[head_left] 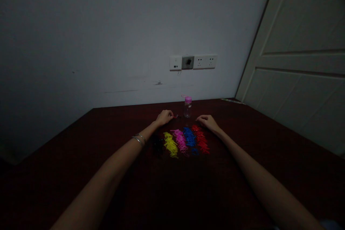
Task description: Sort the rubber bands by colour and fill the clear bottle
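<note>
My left hand [165, 117] rests on the table with its fingers closed at the end of a small, thin red-and-white piece [176, 116], too dim to name. Opposite it, my right hand [208, 121] is closed in a pinch just beyond the red pile; anything between its fingertips is too small to see. Between my forearms lie heaps of thin strands that look like rubber bands: black [157, 144], yellow [170, 145], pink [180, 141], blue [189, 137] and red [202, 142]. A clear bottle with a pink lid [188, 100] stands upright behind them, between my hands.
The dark reddish-brown table [118, 122] reaches back to a pale wall [121, 43]. Several sockets and switches [205, 61] are set in the wall above the bottle. A pale panelled door [296, 61] rises along the right side.
</note>
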Motion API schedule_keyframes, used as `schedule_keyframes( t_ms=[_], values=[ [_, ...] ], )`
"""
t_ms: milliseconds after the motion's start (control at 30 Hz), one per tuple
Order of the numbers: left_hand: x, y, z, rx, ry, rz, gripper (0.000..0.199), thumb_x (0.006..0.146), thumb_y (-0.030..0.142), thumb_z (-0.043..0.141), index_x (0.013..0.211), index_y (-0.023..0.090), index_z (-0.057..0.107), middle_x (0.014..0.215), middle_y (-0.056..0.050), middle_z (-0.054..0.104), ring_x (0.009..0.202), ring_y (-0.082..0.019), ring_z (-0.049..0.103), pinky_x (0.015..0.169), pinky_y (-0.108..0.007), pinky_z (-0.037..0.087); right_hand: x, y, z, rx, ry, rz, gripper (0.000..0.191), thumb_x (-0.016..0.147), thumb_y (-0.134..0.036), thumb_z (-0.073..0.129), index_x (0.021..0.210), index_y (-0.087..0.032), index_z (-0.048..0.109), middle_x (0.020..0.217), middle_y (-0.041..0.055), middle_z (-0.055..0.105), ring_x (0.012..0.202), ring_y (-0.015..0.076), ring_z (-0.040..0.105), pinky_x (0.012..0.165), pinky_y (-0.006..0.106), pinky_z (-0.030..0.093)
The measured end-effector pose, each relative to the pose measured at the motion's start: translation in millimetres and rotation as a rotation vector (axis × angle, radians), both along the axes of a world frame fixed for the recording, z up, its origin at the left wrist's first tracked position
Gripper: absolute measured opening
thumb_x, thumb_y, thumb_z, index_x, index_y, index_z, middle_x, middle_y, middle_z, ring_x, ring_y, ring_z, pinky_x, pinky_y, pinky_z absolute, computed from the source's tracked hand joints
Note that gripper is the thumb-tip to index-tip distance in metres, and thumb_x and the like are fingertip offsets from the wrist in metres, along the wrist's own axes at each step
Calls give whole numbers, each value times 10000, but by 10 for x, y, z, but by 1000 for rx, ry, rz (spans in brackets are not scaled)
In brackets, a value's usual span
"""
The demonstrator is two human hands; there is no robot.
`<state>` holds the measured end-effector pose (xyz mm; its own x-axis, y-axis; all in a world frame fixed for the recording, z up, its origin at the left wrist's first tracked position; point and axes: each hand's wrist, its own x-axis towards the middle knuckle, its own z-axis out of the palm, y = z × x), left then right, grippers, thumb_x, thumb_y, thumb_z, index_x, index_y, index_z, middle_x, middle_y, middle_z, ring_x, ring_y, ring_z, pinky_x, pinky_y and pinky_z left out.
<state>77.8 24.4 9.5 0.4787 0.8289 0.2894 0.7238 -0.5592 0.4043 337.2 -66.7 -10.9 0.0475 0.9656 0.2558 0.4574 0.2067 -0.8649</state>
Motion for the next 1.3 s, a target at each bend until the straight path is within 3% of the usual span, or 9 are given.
schedule_keyframes(
  t_ms=[233,567,733,933,1167,1300],
  values=[
    [80,-46,35,-12,-71,-24,183,712,233,549,801,148,685,684,-29,613,613,-110,512,593,-203,384,4,11,-4,7,32,9,248,653,-325,514,691,-128,661,440,-39,466,415,79,387,417,203,268],
    [747,-532,182,-125,-88,-317,179,690,219,559,773,129,690,595,10,568,560,-82,472,555,-180,355,31,-24,81,3,363,-66,258,611,-367,554,682,-135,641,391,-62,423,356,68,322,367,210,218],
    [811,-587,152,-148,-92,-368,253,667,194,579,893,127,669,582,22,545,536,-79,462,533,-182,346,32,-4,65,-1,367,-69,256,602,-363,563,682,-134,645,395,-60,433,355,67,328,367,211,220],
    [455,-274,4,-91,-184,-200,292,681,181,540,945,115,648,600,17,544,548,-86,469,537,-188,354,2,-37,93,-19,347,-76,238,601,-352,566,666,-137,642,400,-55,436,366,69,349,371,209,234],
    [-262,17,-47,-25,-312,216,292,679,180,534,940,115,649,637,-5,568,593,-102,501,594,-198,393,-8,-53,92,-27,245,-74,248,613,-357,541,671,-137,642,408,-47,441,377,74,361,380,207,251],
    [-576,80,-75,-30,-362,372,284,659,150,537,917,111,648,622,-4,564,584,-102,499,590,-197,394,0,-11,36,-22,144,-55,255,628,-347,528,690,-132,650,421,-43,454,392,77,375,393,205,263]
  ],
)
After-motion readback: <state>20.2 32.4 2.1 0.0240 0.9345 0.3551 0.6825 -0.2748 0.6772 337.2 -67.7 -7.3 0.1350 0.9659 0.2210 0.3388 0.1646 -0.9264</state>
